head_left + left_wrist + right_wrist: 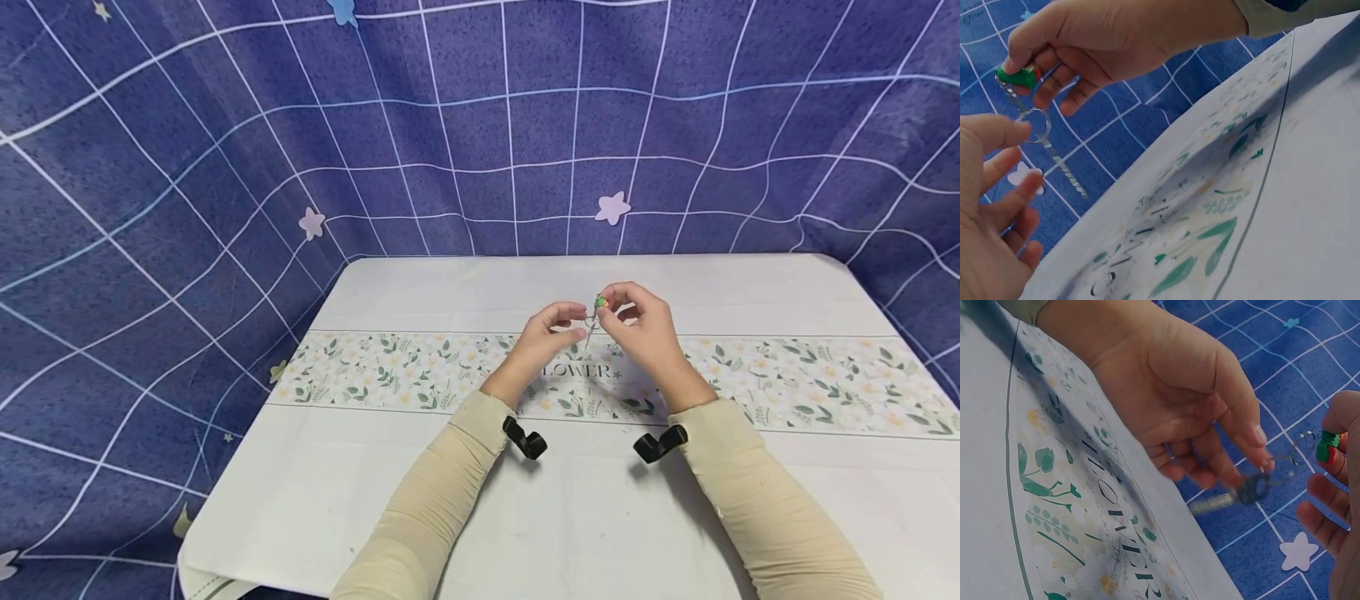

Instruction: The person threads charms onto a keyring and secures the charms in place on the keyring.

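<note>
Above the table, my right hand (647,332) pinches a small green and red charm (1019,76) between thumb and finger. A short metal chain (1007,89) links the charm to a key ring (1046,125). My left hand (542,340) faces it from the left and pinches the ring at the fingertips, its other fingers loosely bent. From the ring hangs a silver key (1213,503) with a dark head, blurred in the right wrist view. In the head view the keychain is small between the two hands.
A white tablecloth (315,492) with a floral band (420,367) lettered "FLOWER" covers the table under both hands. Behind and to the left hangs a blue gridded curtain (465,133) with stars. Black wrist straps (525,439) sit at both cuffs.
</note>
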A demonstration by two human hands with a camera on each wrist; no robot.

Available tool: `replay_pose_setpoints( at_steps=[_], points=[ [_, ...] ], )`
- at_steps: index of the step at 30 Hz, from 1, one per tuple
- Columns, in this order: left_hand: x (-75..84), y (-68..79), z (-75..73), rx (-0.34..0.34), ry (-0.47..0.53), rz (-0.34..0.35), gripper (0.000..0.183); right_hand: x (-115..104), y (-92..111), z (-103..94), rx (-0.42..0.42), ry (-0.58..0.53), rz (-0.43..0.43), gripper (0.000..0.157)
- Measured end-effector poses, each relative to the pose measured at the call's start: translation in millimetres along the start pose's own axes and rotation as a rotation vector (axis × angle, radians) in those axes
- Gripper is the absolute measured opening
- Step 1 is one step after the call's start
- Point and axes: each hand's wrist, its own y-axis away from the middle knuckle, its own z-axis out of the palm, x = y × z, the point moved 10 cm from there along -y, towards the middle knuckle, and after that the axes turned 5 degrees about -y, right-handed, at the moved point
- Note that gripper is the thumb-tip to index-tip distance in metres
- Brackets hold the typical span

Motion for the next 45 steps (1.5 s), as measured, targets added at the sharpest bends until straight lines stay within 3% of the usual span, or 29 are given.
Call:
replay_pose_setpoints(
  at_steps=[3, 6, 16, 24, 33, 37, 45],
  points=[
    [-7.1, -0.4, 8.5, -0.080, -0.014, -0.012, 0.043, -1, 1, 0.0, -0.003, -0.003, 0.001, 0.013],
    [-12.3, -0.5, 12.0, -0.110, -0.019, -0.008, 0.043, -2, 1, -0.1, -0.003, -0.008, 0.001, 0.013],
    [-15.7, 0.0, 19.2, -0.111, -0.060, 0.018, 0.035, -1, -1, -2.6, 0.015, 0.002, 0.010, 0.012],
    [-13.8, 1.0, 16.7, -0.044, -0.116, 0.037, 0.022, 0, 0, -1.7, 0.012, 0.000, 0.016, 0.012],
    [-16.7, 1.1, 11.0, -0.013, -0.060, 0.028, 0.016, 0, -1, -1.4, 0.013, -0.006, 0.015, 0.012],
    [-16.7, 0.7, 3.5, 0.032, -0.055, 0.033, 0.013, -1, -1, -1.4, 0.007, 0.002, 0.021, 0.012],
    [-19.5, -0.1, -18.0, 0.173, -0.030, 0.029, 0.012, 34, -2, -10.1, 0.011, 0.044, 0.072, 0.013]
  ],
)
